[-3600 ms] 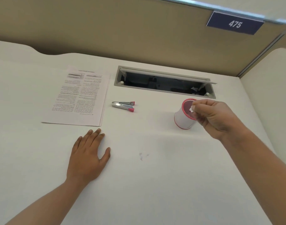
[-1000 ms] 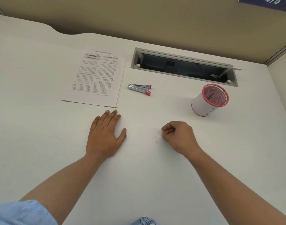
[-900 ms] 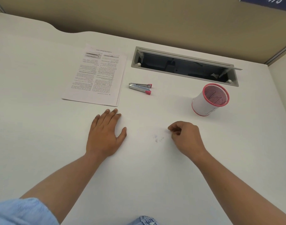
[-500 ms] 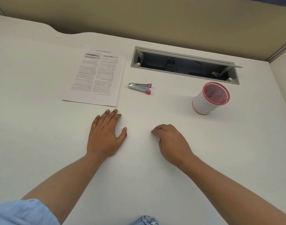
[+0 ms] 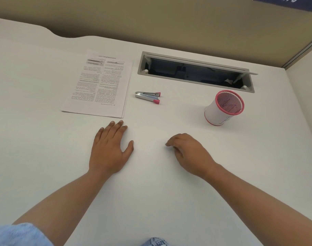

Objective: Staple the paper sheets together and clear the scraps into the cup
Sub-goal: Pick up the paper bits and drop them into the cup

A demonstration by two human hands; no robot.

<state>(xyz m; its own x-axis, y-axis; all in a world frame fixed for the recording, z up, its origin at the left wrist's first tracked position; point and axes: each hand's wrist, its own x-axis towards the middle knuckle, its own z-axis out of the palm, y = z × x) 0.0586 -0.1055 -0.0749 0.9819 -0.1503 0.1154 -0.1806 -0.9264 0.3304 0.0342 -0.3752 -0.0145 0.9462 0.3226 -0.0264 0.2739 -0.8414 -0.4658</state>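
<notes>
A stack of printed paper sheets lies at the back left of the white desk. To its right rests a small silver stapler with pink tips. A white cup with a pink rim and mesh inside stands at the right. My left hand lies flat and open on the desk, just in front of the sheets. My right hand rests palm down with bent fingers, in front of and left of the cup. It covers the spot where small scraps lay; no scraps show.
An open grey cable hatch is sunk into the desk behind the stapler and cup. A beige partition wall runs along the back, and a side panel closes the right.
My right hand came back from the cup to the desk, pinched at the small scraps, then slid left over them. They are now hidden under it. My left hand stayed flat.
</notes>
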